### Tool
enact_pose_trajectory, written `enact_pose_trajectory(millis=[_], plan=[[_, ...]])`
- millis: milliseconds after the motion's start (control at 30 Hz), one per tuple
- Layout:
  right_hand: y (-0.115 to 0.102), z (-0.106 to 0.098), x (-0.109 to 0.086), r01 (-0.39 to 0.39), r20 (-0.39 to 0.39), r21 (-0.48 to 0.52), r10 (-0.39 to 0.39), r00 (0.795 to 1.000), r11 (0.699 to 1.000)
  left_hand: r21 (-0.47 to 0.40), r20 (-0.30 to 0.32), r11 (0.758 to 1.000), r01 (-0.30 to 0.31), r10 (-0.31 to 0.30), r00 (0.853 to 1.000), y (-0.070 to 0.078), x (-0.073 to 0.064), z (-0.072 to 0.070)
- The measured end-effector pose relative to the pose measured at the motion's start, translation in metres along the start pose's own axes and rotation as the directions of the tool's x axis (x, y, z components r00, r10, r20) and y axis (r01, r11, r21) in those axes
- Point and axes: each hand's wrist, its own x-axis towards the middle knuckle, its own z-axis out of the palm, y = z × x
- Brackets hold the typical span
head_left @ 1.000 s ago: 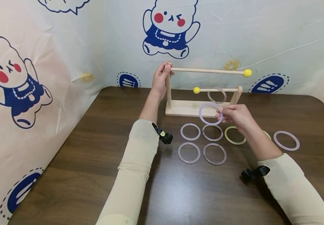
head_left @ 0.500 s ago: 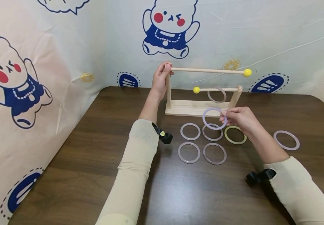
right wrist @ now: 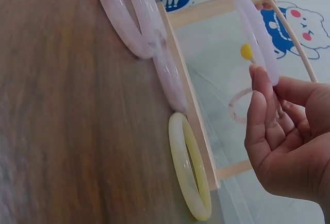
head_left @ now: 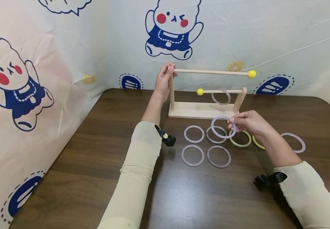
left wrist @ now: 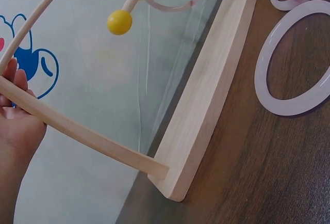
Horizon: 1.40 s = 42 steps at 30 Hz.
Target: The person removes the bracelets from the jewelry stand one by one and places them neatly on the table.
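My left hand (head_left: 163, 81) grips the top of the left post of a wooden bangle stand (head_left: 199, 109), with the thumb at the front. The stand has two rods with yellow ball ends; one pinkish bangle (head_left: 222, 104) hangs on the lower rod. Between thumb and fingertips, my right hand (head_left: 252, 124) pinches a lavender bangle (head_left: 212, 126) by its right edge. That bangle is in the air in front of the stand, above the table. In the right wrist view the held bangle (right wrist: 256, 33) stands roughly upright.
Pale purple bangles (head_left: 192, 165) lie in two rows before the stand on the brown table (head_left: 96, 178). To their right are a yellow-green bangle (head_left: 240, 146), another yellow one (head_left: 257, 144) partly behind my right wrist, and a lavender one (head_left: 304, 145). Printed cloth hangs behind.
My right hand has moved down, right and toward me with the lavender bangle, away from the lower rod. My left hand and the stand have stayed put.
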Motion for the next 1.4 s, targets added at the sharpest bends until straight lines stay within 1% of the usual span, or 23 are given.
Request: enact_pose_trajectory(millis=[133, 333, 467, 633, 733, 867, 1000, 1200, 1400], plan=[[0.000, -0.004, -0.001, -0.009, 0.016, -0.049, 0.009, 1.000, 0.999, 0.007, 0.004, 1.000, -0.010, 0.010, 1.000, 0.000, 0.000, -0.001], [0.001, -0.007, -0.004, -0.008, 0.033, -0.093, 0.012, 0.999, 0.996, 0.001, -0.003, 1.000, -0.012, 0.012, 1.000, 0.000, 0.000, -0.001], [0.001, -0.010, -0.006, -0.001, 0.076, -0.167, 0.014, 0.997, 0.986, 0.006, 0.005, 1.000, -0.017, 0.017, 1.000, 0.000, 0.000, -0.001], [0.002, -0.013, -0.009, -0.001, 0.132, -0.222, 0.031, 0.991, 0.975, -0.008, -0.006, 1.000, 0.004, -0.004, 1.000, 0.000, 0.000, 0.000], [0.002, -0.015, -0.010, -0.006, 0.153, -0.238, 0.043, 0.987, 0.971, -0.010, -0.009, 1.000, 0.007, -0.007, 1.000, 0.000, 0.000, 0.000], [0.003, -0.018, -0.011, -0.008, 0.183, -0.255, 0.056, 0.982, 0.967, 0.005, 0.003, 1.000, -0.012, 0.012, 1.000, -0.001, 0.000, 0.000], [0.005, -0.021, -0.012, 0.000, 0.210, -0.263, 0.057, 0.976, 0.965, 0.008, 0.002, 1.000, -0.023, 0.023, 1.000, -0.001, 0.000, -0.002], [0.008, -0.026, -0.015, 0.016, 0.244, -0.253, 0.048, 0.969, 0.967, -0.002, -0.011, 1.000, -0.004, 0.004, 1.000, 0.000, -0.001, -0.002], [0.011, -0.031, -0.019, 0.014, 0.283, -0.261, 0.062, 0.957, 0.965, -0.004, -0.006, 1.000, -0.008, 0.008, 1.000, 0.000, -0.001, -0.001]])
